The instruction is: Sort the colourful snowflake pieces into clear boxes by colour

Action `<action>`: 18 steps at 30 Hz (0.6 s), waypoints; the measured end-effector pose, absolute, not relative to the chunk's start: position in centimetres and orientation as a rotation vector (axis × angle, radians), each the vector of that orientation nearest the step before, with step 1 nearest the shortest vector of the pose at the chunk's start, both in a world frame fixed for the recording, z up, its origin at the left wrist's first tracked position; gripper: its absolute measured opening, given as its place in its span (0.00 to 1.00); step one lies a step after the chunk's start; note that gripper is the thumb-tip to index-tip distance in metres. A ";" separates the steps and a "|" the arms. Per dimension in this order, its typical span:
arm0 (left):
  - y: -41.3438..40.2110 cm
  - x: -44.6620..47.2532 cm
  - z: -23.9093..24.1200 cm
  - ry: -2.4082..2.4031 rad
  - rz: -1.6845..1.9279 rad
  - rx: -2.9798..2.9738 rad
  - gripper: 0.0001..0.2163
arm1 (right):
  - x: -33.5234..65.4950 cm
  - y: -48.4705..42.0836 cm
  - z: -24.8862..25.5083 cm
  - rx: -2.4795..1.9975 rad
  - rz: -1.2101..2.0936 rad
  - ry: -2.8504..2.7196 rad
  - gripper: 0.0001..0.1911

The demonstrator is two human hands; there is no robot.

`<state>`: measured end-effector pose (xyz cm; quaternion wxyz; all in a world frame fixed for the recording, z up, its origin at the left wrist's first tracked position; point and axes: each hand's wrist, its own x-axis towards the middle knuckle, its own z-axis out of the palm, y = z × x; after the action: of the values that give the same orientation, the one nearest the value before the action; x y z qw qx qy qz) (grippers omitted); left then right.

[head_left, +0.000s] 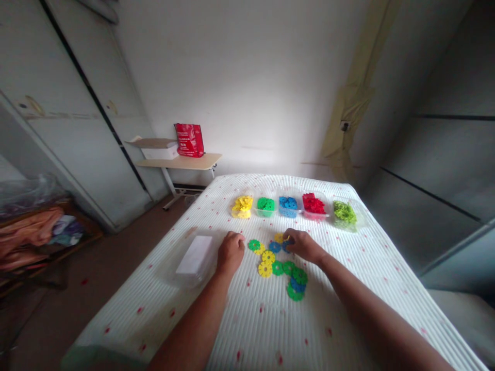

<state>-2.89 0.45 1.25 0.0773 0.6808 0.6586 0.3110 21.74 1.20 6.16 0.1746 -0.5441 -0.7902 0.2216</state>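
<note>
A loose cluster of flat plastic snowflake discs [278, 263] in yellow, green and blue lies on the white ribbed table cover [263, 319]. My right hand [303, 244] rests at the cluster's far right edge, fingers curled down onto a blue and a yellow disc. To the left of the cluster lies my left hand [230, 252], closed in a loose fist on the cover beside a green disc; what is inside the fist is hidden.
Along the far side stand several clear tubs of discs: yellow [242, 206], green [265, 206], blue [288, 206], red [313, 204], lime [344, 213]. A clear lidded box [193, 257] sits left of my left hand. A side table with a red bag [189, 139] stands beyond.
</note>
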 end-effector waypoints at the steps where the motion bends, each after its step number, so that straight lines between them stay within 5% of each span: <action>1: 0.4 -2.9 1.3 1.975 0.932 2.037 0.09 | 22.0 1.1 6.4 -1.516 0.662 -2.224 0.11; 7: 0.3 -2.8 1.5 1.975 0.927 2.021 0.09 | 23.1 2.7 8.9 -1.516 0.756 -2.023 0.09; 18: 0.4 -2.7 1.6 1.975 0.920 2.010 0.09 | 23.3 8.0 11.7 -1.672 0.313 -1.884 0.15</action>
<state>-2.74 0.36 1.56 0.0886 0.6754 0.6636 0.3092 23.33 7.97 11.70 0.2972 -0.6290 -0.7086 0.1176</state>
